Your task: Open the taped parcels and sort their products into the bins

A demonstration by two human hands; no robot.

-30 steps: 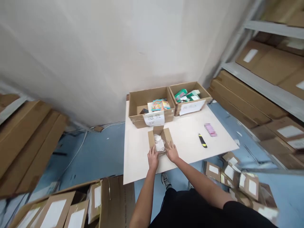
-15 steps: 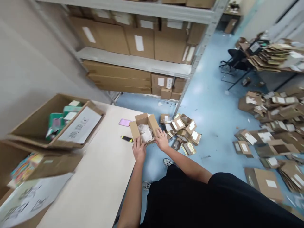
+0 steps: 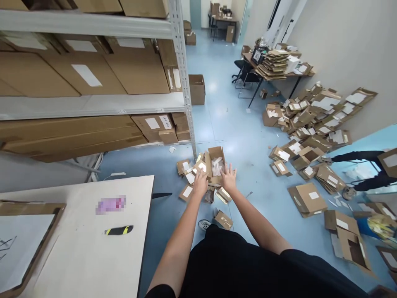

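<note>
An opened cardboard box (image 3: 211, 158) with crumpled whitish packing material (image 3: 217, 166) inside appears just beyond my fingertips, over a pile of cartons on the floor. My left hand (image 3: 200, 183) is spread by the box's near left side. By its near right side, my right hand (image 3: 228, 178) has its fingers stretched apart. Neither hand grips the box, though I cannot tell whether a fingertip still touches it. On the white table (image 3: 83, 252) to the left lie a black-and-yellow utility knife (image 3: 119, 230) and a blurred-out purple item (image 3: 111, 204).
A metal shelf (image 3: 124, 103) full of cartons stands ahead left. Loose cardboard boxes (image 3: 307, 198) cover the floor at right. Another person's legs (image 3: 356, 157) show at the right edge. A desk (image 3: 279, 74) with stacked flattened cardboard stands farther back.
The box has moved off the table's edge to above the floor pile, and my hands have come off its sides and spread. My view has turned right.
</note>
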